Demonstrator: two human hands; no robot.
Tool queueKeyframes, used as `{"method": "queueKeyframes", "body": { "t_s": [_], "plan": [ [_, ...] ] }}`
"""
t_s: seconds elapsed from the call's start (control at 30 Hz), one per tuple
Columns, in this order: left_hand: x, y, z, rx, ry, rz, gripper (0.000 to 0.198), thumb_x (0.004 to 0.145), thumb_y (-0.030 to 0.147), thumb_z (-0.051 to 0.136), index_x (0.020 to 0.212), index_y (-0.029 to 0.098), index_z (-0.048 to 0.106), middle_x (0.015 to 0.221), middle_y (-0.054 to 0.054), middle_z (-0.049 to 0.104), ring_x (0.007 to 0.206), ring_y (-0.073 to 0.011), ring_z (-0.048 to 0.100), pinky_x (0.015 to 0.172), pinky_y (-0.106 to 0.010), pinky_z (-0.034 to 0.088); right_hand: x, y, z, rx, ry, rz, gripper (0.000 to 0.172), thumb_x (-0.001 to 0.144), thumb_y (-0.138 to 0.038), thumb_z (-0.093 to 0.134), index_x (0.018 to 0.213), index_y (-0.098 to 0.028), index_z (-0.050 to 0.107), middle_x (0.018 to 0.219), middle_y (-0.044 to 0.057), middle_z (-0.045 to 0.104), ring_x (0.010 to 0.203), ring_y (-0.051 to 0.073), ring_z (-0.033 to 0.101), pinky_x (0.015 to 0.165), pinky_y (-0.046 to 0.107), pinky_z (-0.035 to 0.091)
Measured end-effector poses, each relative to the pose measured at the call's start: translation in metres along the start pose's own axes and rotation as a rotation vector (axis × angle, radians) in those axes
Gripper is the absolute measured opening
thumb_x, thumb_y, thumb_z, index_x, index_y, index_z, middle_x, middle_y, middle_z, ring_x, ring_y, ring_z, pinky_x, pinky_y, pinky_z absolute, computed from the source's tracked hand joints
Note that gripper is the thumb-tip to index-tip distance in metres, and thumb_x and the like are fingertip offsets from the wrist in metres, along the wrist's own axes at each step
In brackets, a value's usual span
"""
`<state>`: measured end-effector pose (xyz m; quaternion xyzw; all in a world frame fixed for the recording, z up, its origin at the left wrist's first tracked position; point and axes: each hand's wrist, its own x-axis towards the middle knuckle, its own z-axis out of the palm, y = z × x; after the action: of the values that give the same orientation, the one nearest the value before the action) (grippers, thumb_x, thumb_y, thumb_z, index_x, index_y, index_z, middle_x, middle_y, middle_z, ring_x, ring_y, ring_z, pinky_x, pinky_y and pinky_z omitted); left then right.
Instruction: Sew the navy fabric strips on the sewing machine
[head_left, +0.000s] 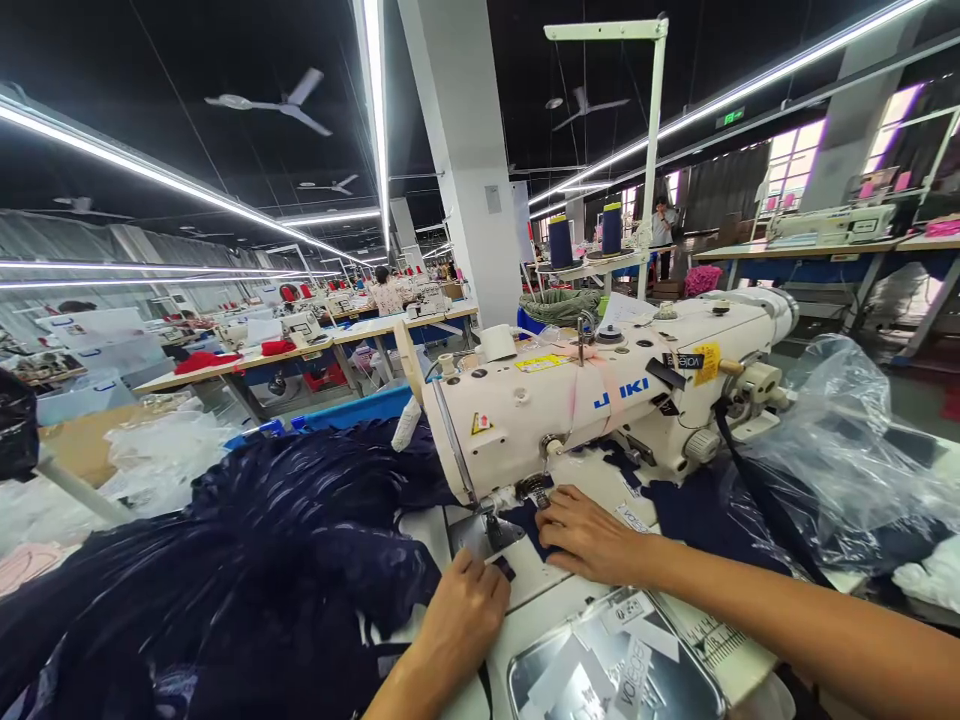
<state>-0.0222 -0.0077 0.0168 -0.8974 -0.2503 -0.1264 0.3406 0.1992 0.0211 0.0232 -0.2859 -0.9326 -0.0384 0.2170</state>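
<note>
A cream sewing machine stands in front of me, its needle and presser foot at the left end. My left hand lies with fingers together on dark navy fabric, just before the presser foot. My right hand lies flat with fingers stretched out on a small piece of the navy cloth beside the needle. A small white label sits by my right wrist.
A metal tray with white labels sits at the near edge. A crumpled clear plastic bag lies to the right. Two blue thread cones stand on the rack behind the machine. Other sewing tables and people fill the hall.
</note>
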Motion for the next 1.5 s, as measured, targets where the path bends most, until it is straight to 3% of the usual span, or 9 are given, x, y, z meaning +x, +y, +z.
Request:
{"method": "queueKeyframes", "body": {
  "t_s": [0.13, 0.2, 0.4, 0.6, 0.83, 1.1, 1.5],
  "plan": [
    [0.0, 0.0, 0.0, 0.006, 0.06, -0.004, 0.033, 0.078, -0.004, 0.031, 0.06, 0.014, 0.052, 0.054, -0.002, 0.052, 0.047, -0.0154, 0.046, 0.055, -0.03, 0.029, 0.01, -0.004, 0.007, -0.148, -0.022, -0.157, 0.025, 0.086, -0.01, 0.037, 0.074, -0.016, 0.058, 0.081, 0.007, 0.057, 0.078, 0.018, 0.047, 0.085, 0.037, 0.03],
    [0.0, 0.0, 0.0, 0.012, 0.085, -0.011, 0.032, 0.078, -0.004, 0.031, 0.06, 0.014, 0.051, 0.053, -0.001, 0.051, 0.047, -0.015, 0.045, 0.055, -0.03, 0.029, 0.016, -0.01, 0.013, -0.179, -0.041, -0.137, 0.026, 0.086, -0.007, 0.034, 0.076, -0.015, 0.057, 0.081, 0.008, 0.057, 0.08, 0.019, 0.048, 0.083, 0.037, 0.031],
    [-0.005, 0.001, -0.002, 0.014, 0.096, -0.07, 0.03, 0.08, -0.003, 0.032, 0.061, 0.015, 0.049, 0.054, -0.001, 0.051, 0.047, -0.0148, 0.046, 0.055, -0.03, 0.03, 0.038, -0.03, 0.028, 0.058, -0.085, 0.295, 0.013, 0.081, -0.011, 0.045, 0.08, -0.013, 0.057, 0.088, 0.009, 0.058, 0.082, 0.021, 0.051, 0.072, 0.031, 0.036],
    [-0.008, 0.001, -0.006, 0.025, 0.117, -0.087, 0.032, 0.084, -0.001, 0.027, 0.071, 0.012, 0.053, 0.055, -0.001, 0.05, 0.047, -0.0138, 0.046, 0.054, -0.029, 0.032, 0.047, -0.034, 0.032, 0.287, -0.059, 0.497, 0.012, 0.077, -0.01, 0.049, 0.069, -0.016, 0.055, 0.081, 0.006, 0.059, 0.08, 0.019, 0.053, 0.071, 0.027, 0.036],
    [-0.004, 0.0, -0.005, 0.022, 0.115, -0.073, 0.037, 0.086, 0.0, 0.023, 0.071, 0.012, 0.054, 0.056, -0.001, 0.051, 0.048, -0.0127, 0.046, 0.053, -0.028, 0.036, 0.048, -0.037, 0.036, 0.357, -0.03, 0.541, 0.014, 0.076, -0.008, 0.049, 0.065, -0.016, 0.051, 0.079, 0.004, 0.059, 0.08, 0.018, 0.053, 0.073, 0.027, 0.036],
    [-0.003, -0.002, -0.004, -0.047, 0.06, -0.062, 0.033, 0.086, 0.0, 0.024, 0.088, 0.007, 0.057, 0.058, -0.002, 0.053, 0.049, -0.0136, 0.049, 0.054, -0.028, 0.038, 0.046, -0.036, 0.038, 0.337, -0.012, 0.533, 0.014, 0.076, -0.009, 0.048, 0.065, -0.016, 0.051, 0.079, 0.004, 0.059, 0.08, 0.018, 0.053, 0.073, 0.028, 0.036],
    [-0.002, -0.005, 0.001, -0.187, 0.023, -0.069, 0.034, 0.087, 0.003, 0.023, 0.081, 0.01, 0.056, 0.056, -0.003, 0.053, 0.049, -0.0159, 0.048, 0.055, -0.029, 0.039, 0.045, -0.03, 0.04, 0.411, 0.016, 0.502, 0.016, 0.078, -0.011, 0.049, 0.064, -0.016, 0.055, 0.07, 0.002, 0.058, 0.07, 0.015, 0.053, 0.067, 0.026, 0.038]
  ]
}}
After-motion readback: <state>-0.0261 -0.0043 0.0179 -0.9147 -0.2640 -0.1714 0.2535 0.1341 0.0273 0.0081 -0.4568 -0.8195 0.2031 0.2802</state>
